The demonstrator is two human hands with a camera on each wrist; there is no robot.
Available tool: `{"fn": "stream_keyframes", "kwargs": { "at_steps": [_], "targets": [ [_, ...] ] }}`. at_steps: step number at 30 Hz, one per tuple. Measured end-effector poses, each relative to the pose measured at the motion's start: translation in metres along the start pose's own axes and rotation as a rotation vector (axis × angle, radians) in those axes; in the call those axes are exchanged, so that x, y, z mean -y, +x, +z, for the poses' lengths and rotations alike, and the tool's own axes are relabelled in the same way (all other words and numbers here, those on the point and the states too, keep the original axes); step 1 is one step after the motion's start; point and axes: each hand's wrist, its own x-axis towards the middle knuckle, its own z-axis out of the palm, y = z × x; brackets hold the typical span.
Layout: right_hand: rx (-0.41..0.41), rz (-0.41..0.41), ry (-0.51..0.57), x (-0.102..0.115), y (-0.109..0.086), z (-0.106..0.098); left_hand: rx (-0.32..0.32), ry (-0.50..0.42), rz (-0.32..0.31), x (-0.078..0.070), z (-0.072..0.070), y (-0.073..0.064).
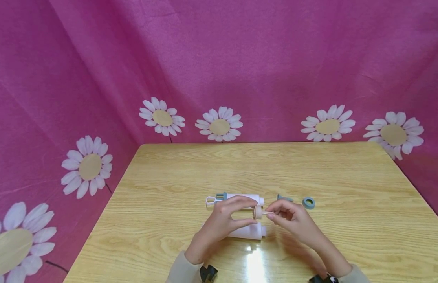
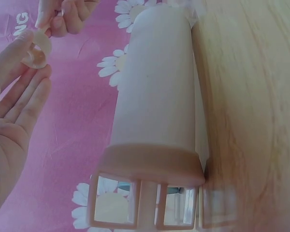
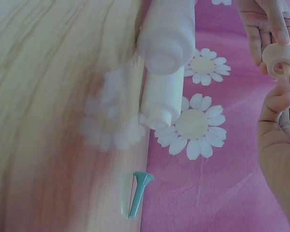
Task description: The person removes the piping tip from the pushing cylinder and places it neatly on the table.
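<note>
My left hand (image 1: 222,220) grips a beige ring-shaped cap (image 1: 258,212) between thumb and fingers, above the table. From the right, my right hand (image 1: 294,222) pinches a thin pale stem (image 3: 286,71), which meets the cap's opening; how deep it sits cannot be told. Beneath the hands lies a white bottle (image 1: 248,232) on its side, its neck to the right. Farther back lies another white bottle (image 1: 245,196) with a blue-grey collar and a white loop at its left end. In the left wrist view the nearer bottle has a beige collar (image 2: 152,162) with open frames.
A blue-grey flared stem piece (image 1: 284,198) lies just behind my right hand. To its right is a blue-grey ring (image 1: 308,203). The wooden table (image 1: 162,169) meets a pink daisy-patterned cloth (image 1: 268,70) at the back and left.
</note>
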Motion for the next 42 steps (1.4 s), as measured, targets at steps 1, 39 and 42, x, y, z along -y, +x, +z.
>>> {"fn": "stream_keyframes", "kwargs": {
  "at_steps": [1,39,42],
  "targets": [
    [0.001,0.001,-0.001,0.001,0.000,0.001,-0.001,0.004,0.003,0.000,0.000,0.000],
    [0.032,-0.015,0.110,0.011,0.007,0.019,-0.025,-0.069,0.054,0.001,-0.002,-0.001],
    [0.044,-0.020,0.124,0.012,0.006,0.017,-0.029,-0.096,0.013,0.000,-0.005,-0.002]
  ]
}}
